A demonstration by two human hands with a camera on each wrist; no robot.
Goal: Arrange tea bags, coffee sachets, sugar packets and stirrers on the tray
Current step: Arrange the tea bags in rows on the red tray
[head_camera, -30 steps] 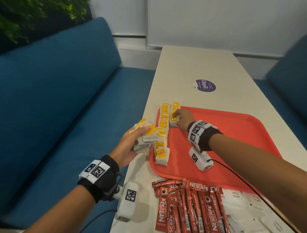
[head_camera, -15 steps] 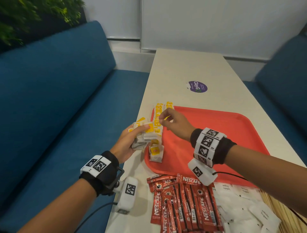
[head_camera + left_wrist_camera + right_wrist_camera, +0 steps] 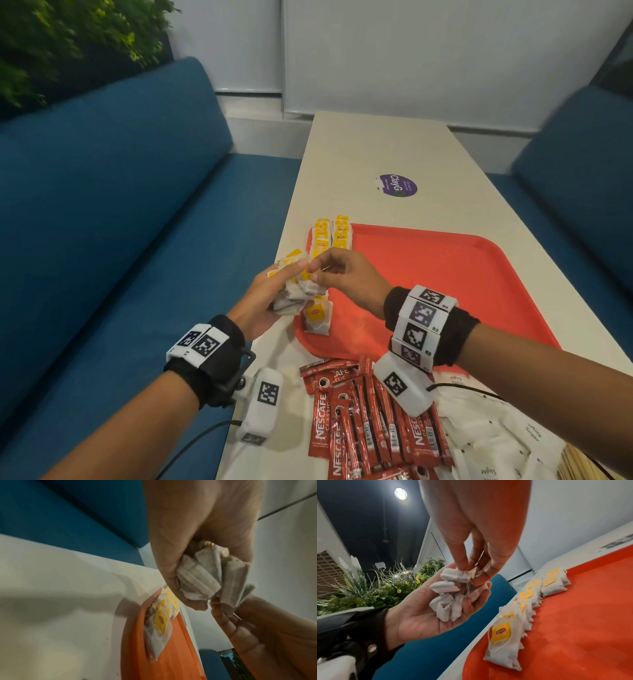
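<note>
Over the desk (image 3: 359, 154), the left hand (image 3: 260, 301) cups tea bags (image 3: 448, 599); the right hand (image 3: 346, 277) pinches one and should lift it singly, avoiding tangled strings.

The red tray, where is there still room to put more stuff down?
Most of the tray is bare, right of the tea bag rows along its left edge. The table beyond is bare too. The near end is crowded with coffee sachets and sugar packets.

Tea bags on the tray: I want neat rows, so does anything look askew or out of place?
Mostly tidy. The tea bags lie in a line along the tray's left edge, but the farthest ones overhang its rim. The coffee sachets and sugar packets lie loose on the table, off the tray.
</note>
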